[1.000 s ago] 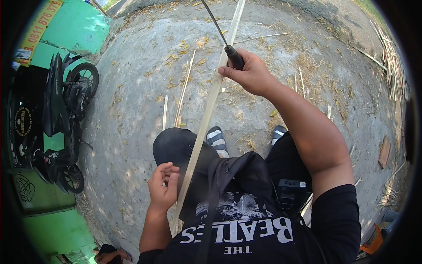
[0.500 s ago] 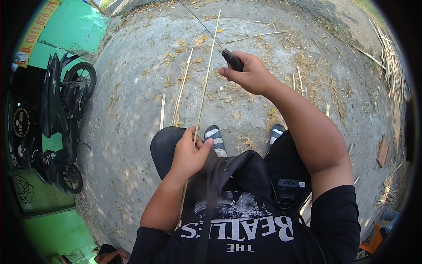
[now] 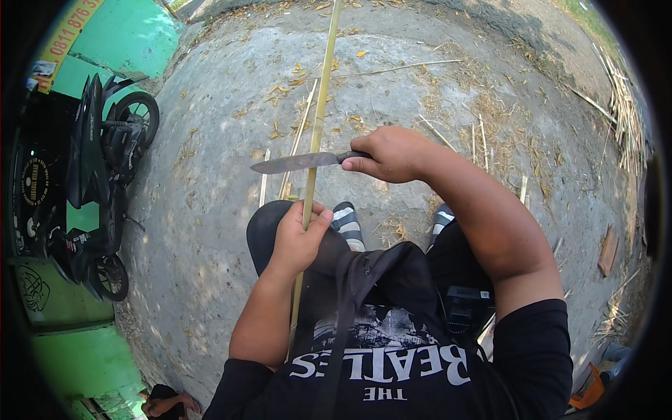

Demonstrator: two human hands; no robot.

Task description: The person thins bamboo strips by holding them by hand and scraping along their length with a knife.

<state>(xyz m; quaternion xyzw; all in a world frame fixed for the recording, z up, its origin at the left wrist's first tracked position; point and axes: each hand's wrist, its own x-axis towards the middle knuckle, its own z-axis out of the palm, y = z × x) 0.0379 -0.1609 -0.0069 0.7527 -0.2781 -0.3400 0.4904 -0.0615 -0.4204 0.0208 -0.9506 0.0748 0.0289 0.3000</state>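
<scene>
A long bamboo strip [image 3: 322,98] runs from beside my left arm, through my left hand [image 3: 297,241], and out to the top of the picture. The fingers of that hand are closed round it near my left knee. My right hand [image 3: 392,154] grips the dark handle of a knife [image 3: 280,164], just beyond the left hand. Its long grey blade points left, side face showing, and crosses over the strip. I cannot tell whether the edge bites into the bamboo.
Several thin strips [image 3: 301,129] lie on the concrete ground [image 3: 203,175] among dry leaves and shavings. A heap of strips [image 3: 621,105] lies at the far right, a piece of wood [image 3: 608,250] nearer. A black motorcycle [image 3: 105,154] stands at left by a green wall [image 3: 129,42].
My right hand has come down toward me, swinging the knife from pointing away to lying across the strip. The strip now shows a broader face. My left hand keeps its hold.
</scene>
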